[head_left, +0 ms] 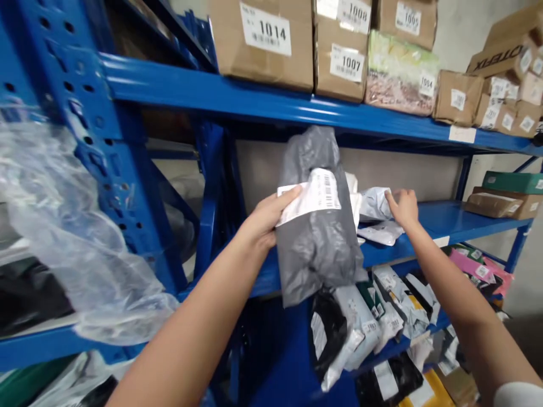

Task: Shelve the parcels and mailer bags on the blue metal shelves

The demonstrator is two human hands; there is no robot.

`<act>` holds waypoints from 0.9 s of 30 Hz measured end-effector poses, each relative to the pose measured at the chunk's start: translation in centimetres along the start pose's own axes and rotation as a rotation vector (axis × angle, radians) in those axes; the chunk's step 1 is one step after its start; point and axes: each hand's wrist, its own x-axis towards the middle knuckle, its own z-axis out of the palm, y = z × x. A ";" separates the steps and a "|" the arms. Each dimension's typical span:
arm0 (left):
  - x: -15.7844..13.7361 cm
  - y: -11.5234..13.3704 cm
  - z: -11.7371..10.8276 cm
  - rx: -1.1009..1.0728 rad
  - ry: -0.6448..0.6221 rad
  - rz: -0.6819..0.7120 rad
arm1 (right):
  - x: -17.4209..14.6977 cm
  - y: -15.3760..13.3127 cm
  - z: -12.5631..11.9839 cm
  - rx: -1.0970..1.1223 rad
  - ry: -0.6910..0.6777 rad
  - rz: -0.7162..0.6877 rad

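Observation:
My left hand (274, 217) grips a grey plastic mailer bag (318, 249) by its left edge, thumb over the white barcode label (324, 189). The bag hangs upright in front of the middle shelf. Farther right, my right hand (403, 208) pinches the corner of a pale plastic mailer (375, 203) on that shelf. Another white mailer (384, 232) lies flat just below it. Part of a further white package (353, 195) shows behind the grey bag; the rest of it is hidden.
Blue metal shelving (263, 93) surrounds the hands, with a perforated upright (91, 141) at left. Numbered cardboard boxes (265, 59) fill the upper shelf. Several mailers (360, 333) stand on the lower shelf. Clear plastic wrap (85, 243) hangs at left. A brown package (494, 204) sits far right.

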 end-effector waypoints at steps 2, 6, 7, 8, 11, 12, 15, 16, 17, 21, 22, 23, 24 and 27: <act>2.2 0.0 2.0 0.022 0.053 0.015 | -0.8 -2.1 0.8 0.391 -0.177 -0.188; 6.1 -1.9 4.6 0.219 0.118 0.144 | -1.5 -5.9 3.8 0.658 -0.425 -0.100; 7.1 -2.5 4.9 0.312 0.150 0.199 | -1.4 -6.4 4.7 0.613 -0.406 -0.051; 8.0 -3.1 5.0 0.414 0.184 0.250 | -1.2 -6.7 5.6 0.553 -0.384 -0.010; 10.5 -4.8 4.5 0.626 0.250 0.301 | -0.7 -6.2 7.9 0.470 -0.348 0.047; 11.3 -5.3 4.2 0.651 0.250 0.295 | -0.6 -5.7 8.4 0.481 -0.336 0.046; 12.9 -6.4 3.2 0.685 0.237 0.300 | -0.5 -4.5 9.3 0.556 -0.271 0.043; 13.2 -6.7 3.0 0.706 0.231 0.316 | -0.4 -4.2 9.3 0.587 -0.214 0.040; 13.4 -6.9 2.7 0.728 0.228 0.333 | -0.2 -4.0 9.1 0.628 -0.135 0.039; 13.3 -7.6 2.0 0.813 0.154 0.409 | 1.5 -3.1 7.2 0.871 0.174 0.100; 13.1 -7.7 1.8 0.830 0.110 0.418 | 2.0 -2.8 6.5 0.927 0.221 0.140; 12.9 -7.9 1.7 0.844 0.086 0.415 | 2.3 -2.5 5.9 0.973 0.260 0.182; 12.5 -8.0 1.6 0.853 0.097 0.406 | 2.4 -2.2 5.2 1.006 0.292 0.219; 10.6 -8.2 1.8 0.751 0.219 0.391 | 1.3 -2.0 4.1 1.066 0.328 0.244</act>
